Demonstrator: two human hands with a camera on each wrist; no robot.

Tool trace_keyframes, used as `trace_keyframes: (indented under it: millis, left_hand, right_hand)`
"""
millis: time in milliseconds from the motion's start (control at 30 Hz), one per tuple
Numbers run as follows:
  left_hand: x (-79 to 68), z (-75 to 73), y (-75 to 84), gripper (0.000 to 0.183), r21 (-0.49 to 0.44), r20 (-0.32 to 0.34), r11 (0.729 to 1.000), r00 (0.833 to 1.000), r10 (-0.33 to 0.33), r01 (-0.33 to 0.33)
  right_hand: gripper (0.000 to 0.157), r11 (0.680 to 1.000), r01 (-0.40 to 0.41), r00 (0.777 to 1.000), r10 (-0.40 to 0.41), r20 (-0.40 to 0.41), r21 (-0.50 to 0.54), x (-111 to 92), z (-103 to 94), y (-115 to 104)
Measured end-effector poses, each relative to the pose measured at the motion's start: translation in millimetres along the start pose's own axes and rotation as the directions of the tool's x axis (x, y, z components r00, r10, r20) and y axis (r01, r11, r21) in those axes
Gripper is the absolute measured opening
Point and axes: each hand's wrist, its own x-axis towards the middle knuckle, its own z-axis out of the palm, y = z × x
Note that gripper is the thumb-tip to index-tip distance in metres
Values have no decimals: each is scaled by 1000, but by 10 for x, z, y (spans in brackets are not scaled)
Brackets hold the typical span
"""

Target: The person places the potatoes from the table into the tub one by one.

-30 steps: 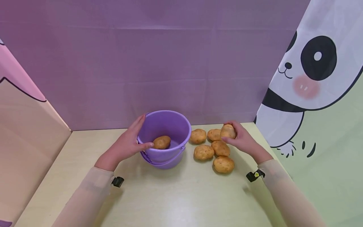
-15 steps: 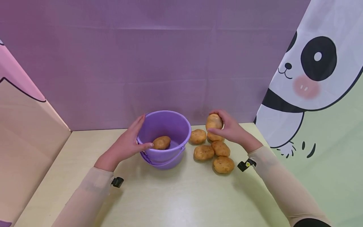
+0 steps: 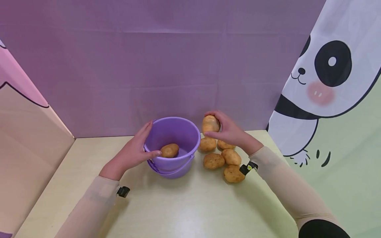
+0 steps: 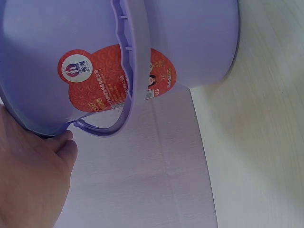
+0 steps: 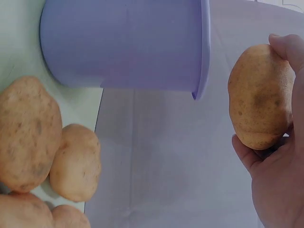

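Note:
A purple bucket point(image 3: 174, 130) stands at the back middle of the table, with one potato point(image 3: 169, 150) lying inside it. My left hand point(image 3: 132, 150) grips the bucket's left side at the rim, its thumb lying over the front edge. In the left wrist view, fingertips point(image 4: 64, 145) curl at the rim beside the handle hinge. Held up between thumb and fingers of my right hand point(image 3: 230, 130) is another potato point(image 3: 210, 124). It hangs just right of the bucket's rim and apart from it, as the right wrist view also shows.
Several loose potatoes point(image 3: 214, 161) lie on the table point(image 3: 166, 208) right of the bucket, under and in front of my right hand. A purple cloth wall point(image 3: 178, 66) stands close behind the bucket. The bucket's handle point(image 4: 140, 52) hangs down at its front.
My right hand has lifted its potato from the back right of the loose ones and carried it left to near the bucket's rim. The left hand and bucket have stayed in place.

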Motion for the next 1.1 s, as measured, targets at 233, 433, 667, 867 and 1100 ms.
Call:
trace_keyframes:
  millis: [233,433,667,867,1100]
  left_hand:
    - [-9,5,14,123,-3,9,1000,1000,-24,24]
    - [-2,-1,19,120,0,1,1000,1000,-14,14]
    - [1,-7,19,119,-3,-1,1000,1000,-5,5]
    - [-8,3,6,121,-1,-5,1000,1000,-3,3]
    - [-6,8,-7,121,-8,-7,1000,1000,0,0]
  right_hand:
    - [65,999,36,999,-36,23,8,116,100,-79]
    - [67,999,52,997,-52,51,8,238,167,-106]
    - [70,995,103,991,-101,88,-11,373,276,-159]
    - [71,995,99,987,-95,132,-21,463,355,-213]
    - [74,996,86,981,-84,174,-2,524,432,-257]
